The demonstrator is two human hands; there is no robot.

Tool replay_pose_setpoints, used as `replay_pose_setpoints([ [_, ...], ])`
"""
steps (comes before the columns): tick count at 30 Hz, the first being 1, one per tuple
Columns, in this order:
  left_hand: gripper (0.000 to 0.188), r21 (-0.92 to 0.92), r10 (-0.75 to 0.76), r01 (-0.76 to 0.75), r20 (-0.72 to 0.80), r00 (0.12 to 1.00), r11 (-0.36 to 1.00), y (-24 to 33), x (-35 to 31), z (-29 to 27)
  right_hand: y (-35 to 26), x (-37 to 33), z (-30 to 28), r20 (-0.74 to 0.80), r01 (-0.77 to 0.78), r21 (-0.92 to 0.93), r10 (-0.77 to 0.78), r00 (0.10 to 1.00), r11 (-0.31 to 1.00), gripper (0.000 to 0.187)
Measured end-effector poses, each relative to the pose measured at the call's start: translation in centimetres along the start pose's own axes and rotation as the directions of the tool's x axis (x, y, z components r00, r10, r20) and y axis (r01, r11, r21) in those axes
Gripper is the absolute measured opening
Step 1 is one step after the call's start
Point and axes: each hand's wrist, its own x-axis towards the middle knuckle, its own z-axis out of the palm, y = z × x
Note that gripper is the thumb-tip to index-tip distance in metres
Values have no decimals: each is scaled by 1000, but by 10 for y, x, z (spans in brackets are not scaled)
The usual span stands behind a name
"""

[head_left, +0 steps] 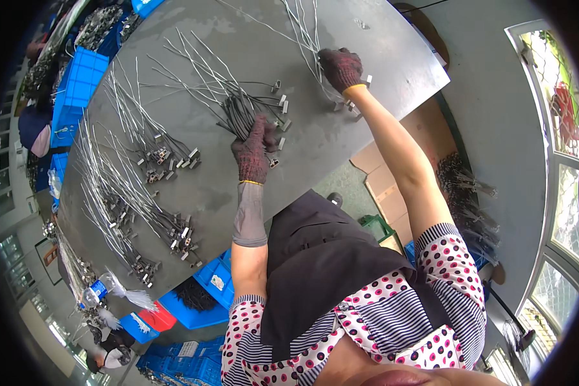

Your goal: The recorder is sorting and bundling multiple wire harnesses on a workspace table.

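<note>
My left hand (252, 151), in a dark red and grey knitted glove, is closed over the lower part of a bundle of black-sleeved cables (237, 112). Small metal connectors stick out past its fingers, and pale bare wire ends fan away to the far left. Further right, my right hand (341, 69), gloved alike with a yellow cuff, is curled into a fist around a few thin pale wires (304, 29). Their connectors (352, 109) hang out below that fist. Its fingertips are hidden.
More cable bundles (164, 154) (174, 231) lie across the left of the grey metal table (328, 151). Blue crates (80, 87) line its far left edge. Blue bins (215, 283) and a red bin (157, 316) stand below the near edge. Cardboard (386, 186) lies under the right side.
</note>
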Motion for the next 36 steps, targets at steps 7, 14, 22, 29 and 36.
replay_pose_setpoints([
  [7,25,-349,-121,316,480,869,882,-32,27,24,-26,-101,-73,158,-38,681,-97,983,731,27],
  [14,22,-470,-3,348,592,806,811,-66,55,38,14,-311,-35,595,-586,764,55,802,270,30],
  [22,17,-495,79,176,452,889,851,-37,35,47,50,-490,-26,590,-694,617,365,720,372,22],
  [29,20,-506,107,72,316,943,859,-21,20,47,55,-541,-53,539,-696,620,447,714,364,26],
  [36,24,-390,100,-12,206,973,921,-36,9,40,64,-532,-55,550,-675,549,395,736,493,20],
])
